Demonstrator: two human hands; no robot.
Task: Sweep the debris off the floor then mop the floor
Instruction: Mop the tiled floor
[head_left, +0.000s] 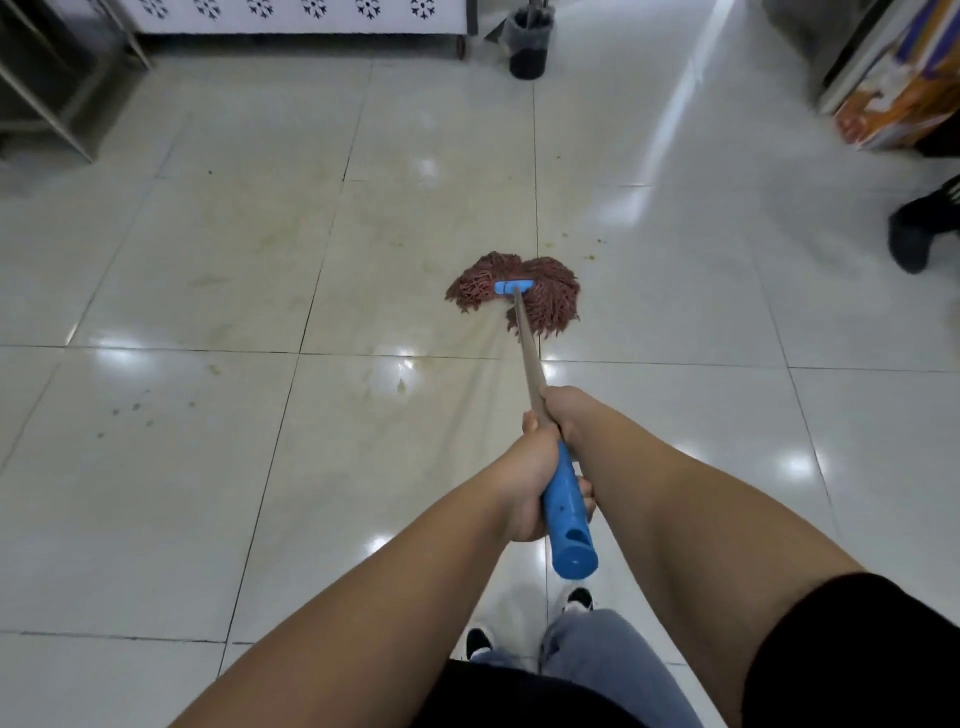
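Reddish-brown strands of the mop lay spread on the tiled floor, its long axis running from six toward twelve o'clock. Left hand and right hand both clasped the handle. At twelve o'clock stood a dark bucket, contents unclear.

Mop on floor, bucket behind.

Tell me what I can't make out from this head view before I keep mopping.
- Floor under the mop head: hidden by the strands.
- Left hand and right hand fingers: mostly behind the handle.
- Dark bucket: cut off by the top edge.
- Orange box: blurred, cropped at right.
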